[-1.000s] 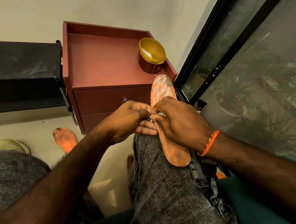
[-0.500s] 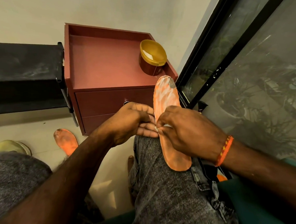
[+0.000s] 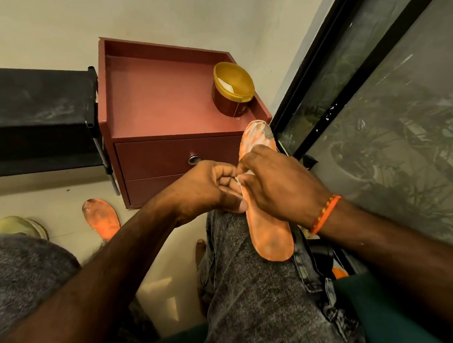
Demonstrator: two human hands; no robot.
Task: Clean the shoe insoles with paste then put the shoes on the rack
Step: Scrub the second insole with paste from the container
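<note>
An orange insole (image 3: 272, 234) lies along my right thigh, its toe end smeared with white paste. My left hand (image 3: 210, 188) grips the insole's left edge with curled fingers. My right hand (image 3: 279, 189) lies over the insole's middle and pinches a small whitish wad against it. A second orange insole (image 3: 102, 217) lies on the floor at the left. An open yellow tub of paste (image 3: 233, 88) stands on the red cabinet (image 3: 158, 96). A yellowish shoe (image 3: 21, 226) shows at the far left on the floor.
A black rack shelf (image 3: 33, 102) stands left of the cabinet, against the wall. A dark-framed glass door (image 3: 373, 85) runs along the right side. My grey-trousered knees fill the lower view, and a green cushion (image 3: 384, 307) lies under me.
My right hand has slid up the insole towards the pasted toe end, with the wad under its fingers. My left hand has kept its hold on the edge.
</note>
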